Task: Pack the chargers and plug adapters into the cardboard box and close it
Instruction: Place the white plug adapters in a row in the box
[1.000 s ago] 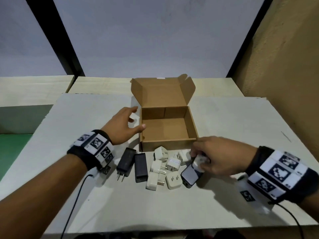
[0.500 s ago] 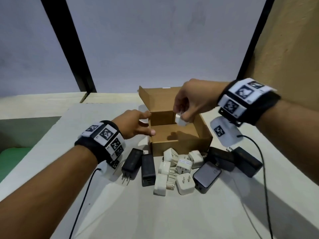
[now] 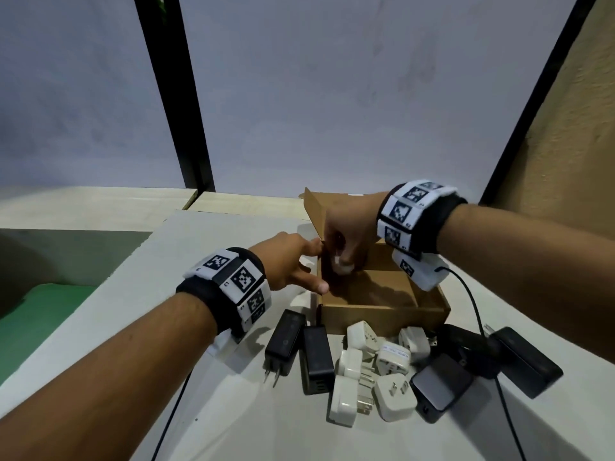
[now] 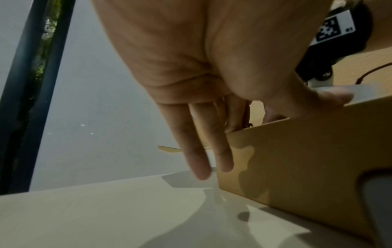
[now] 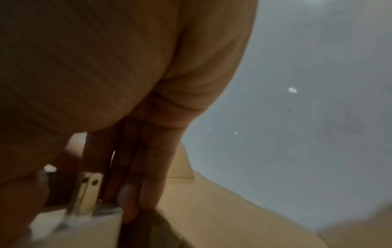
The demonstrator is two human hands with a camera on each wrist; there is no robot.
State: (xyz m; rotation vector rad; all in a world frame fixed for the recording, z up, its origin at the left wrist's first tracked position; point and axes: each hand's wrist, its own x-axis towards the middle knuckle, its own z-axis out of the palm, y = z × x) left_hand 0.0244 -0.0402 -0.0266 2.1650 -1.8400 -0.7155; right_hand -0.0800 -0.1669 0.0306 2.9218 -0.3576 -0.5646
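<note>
The open cardboard box stands mid-table with its lid up at the back. My right hand reaches down into the box's left rear and pinches a white plug adapter. In the right wrist view that adapter shows its metal prongs between my thumb and fingers. My left hand lies against the box's left wall, its fingers straight and the thumb on the rim. In front of the box lie several white adapters and several black chargers.
The pile spreads along the box's front, out to a black charger at the right. Wrist cables trail across the white table. A tan wall stands on the right. The table edge drops to a green floor at the left.
My right hand lifted a white adapter from the pile, carried it over the box and lowered it into the left rear. The left hand stayed at the box's left wall.
</note>
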